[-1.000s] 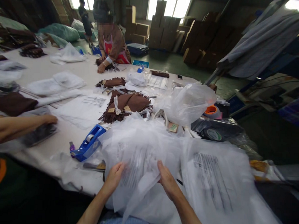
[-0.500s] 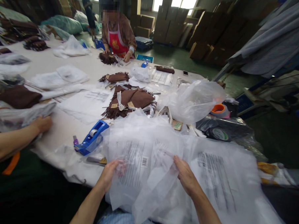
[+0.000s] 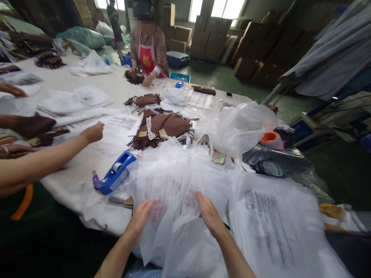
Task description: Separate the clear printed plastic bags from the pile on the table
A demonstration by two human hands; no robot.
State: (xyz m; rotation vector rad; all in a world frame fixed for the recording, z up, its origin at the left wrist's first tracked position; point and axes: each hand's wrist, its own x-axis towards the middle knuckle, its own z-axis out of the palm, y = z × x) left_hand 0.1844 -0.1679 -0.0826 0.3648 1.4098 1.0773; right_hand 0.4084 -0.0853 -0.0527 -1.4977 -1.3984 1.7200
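Observation:
A clear plastic bag with black print lies on top of a heap of such bags at the near edge of the white table. My left hand grips its left side, the fingertips tucked behind the film. My right hand pinches the bag near its middle, fingers pressed together on the plastic. More printed bags spread out to my right. A pile of brown fringed cloth pieces with tags lies just beyond the bags.
A blue tape dispenser sits left of my hands. A co-worker's arm reaches in from the left, fist closed. An inflated plastic bag and an orange tape roll stand right. Another person works at the far end. Cardboard boxes stand behind.
My right hand has moved left, closer to my left hand, gathering the bag. The co-worker's arm has stretched further across the table toward the printed sheet.

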